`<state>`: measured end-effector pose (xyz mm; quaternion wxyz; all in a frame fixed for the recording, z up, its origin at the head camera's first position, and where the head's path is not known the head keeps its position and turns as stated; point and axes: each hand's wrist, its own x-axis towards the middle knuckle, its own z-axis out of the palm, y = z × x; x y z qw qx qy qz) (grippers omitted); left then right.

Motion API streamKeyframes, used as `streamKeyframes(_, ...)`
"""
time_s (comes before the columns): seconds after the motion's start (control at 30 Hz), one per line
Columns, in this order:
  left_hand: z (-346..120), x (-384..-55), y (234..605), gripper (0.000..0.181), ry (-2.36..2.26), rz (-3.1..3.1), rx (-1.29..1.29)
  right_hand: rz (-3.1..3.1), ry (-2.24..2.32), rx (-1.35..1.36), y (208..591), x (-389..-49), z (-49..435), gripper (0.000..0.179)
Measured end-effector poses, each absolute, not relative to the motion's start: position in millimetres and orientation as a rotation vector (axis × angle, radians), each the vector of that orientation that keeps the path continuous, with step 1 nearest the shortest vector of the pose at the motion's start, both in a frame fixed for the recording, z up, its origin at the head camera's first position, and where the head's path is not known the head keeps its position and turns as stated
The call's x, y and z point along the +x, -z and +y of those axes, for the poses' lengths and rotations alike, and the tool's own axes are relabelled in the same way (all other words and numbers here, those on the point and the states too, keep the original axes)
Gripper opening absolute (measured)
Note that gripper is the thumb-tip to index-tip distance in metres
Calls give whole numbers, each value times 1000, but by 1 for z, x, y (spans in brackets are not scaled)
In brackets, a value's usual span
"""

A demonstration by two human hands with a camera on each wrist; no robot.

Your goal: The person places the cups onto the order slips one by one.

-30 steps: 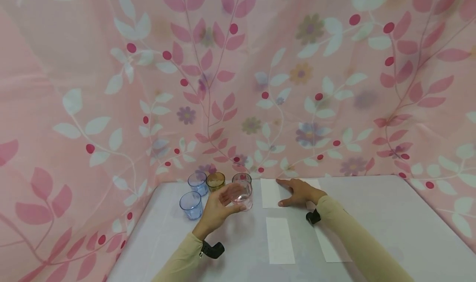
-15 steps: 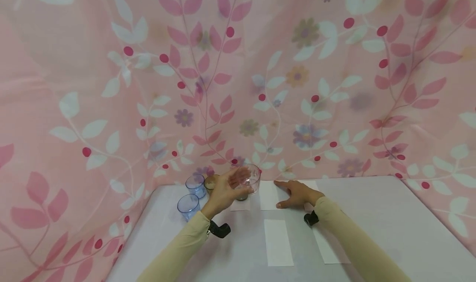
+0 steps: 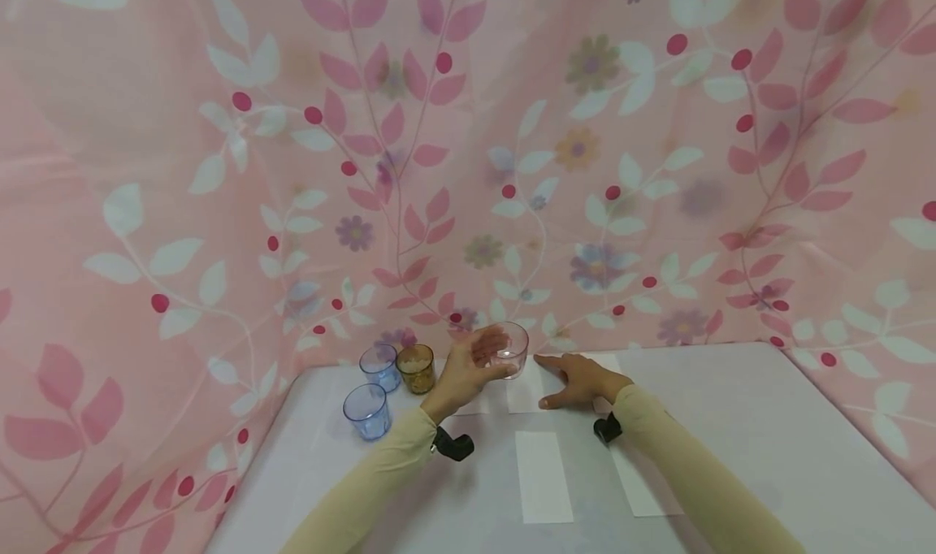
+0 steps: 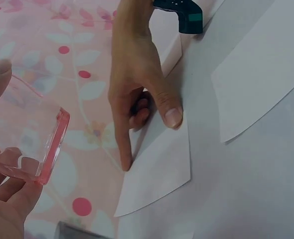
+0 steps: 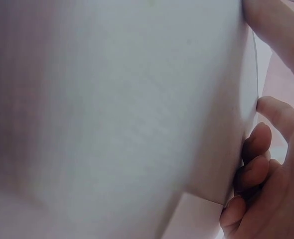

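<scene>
My left hand (image 3: 464, 371) grips a clear pink-tinted glass (image 3: 517, 354) between thumb and fingers, lifted above the back of the table. In the left wrist view the glass (image 4: 40, 134) lies sideways across the picture, with its thick pink base toward the right hand. My right hand (image 3: 581, 382) rests on a white paper sheet (image 3: 522, 398) by the back edge. Its index finger and thumb are extended onto that sheet, while the other fingers are bent under, as the left wrist view shows. A grey glass (image 4: 82, 233) peeks in at that view's bottom edge.
Two blue glasses (image 3: 368, 413) and an amber glass (image 3: 416, 369) stand at the table's back left. More white sheets lie in front, one in the middle (image 3: 544, 477) and one partly under the right forearm (image 3: 643, 481). A floral curtain (image 3: 468, 172) hangs behind the table.
My left hand has raised the pink glass and carried it rightward, toward the sheet by my right hand. The grey glass is now hidden behind the left hand in the head view. The right hand stays put.
</scene>
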<state>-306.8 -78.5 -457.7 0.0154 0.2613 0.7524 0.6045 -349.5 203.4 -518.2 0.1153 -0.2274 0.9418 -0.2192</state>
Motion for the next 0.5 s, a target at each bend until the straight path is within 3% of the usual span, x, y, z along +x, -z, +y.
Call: streamKeyframes(0.5, -43, -325, 487, 70, -1949, 2255, 719, 2767, 633, -679, 520, -351, 203, 98)
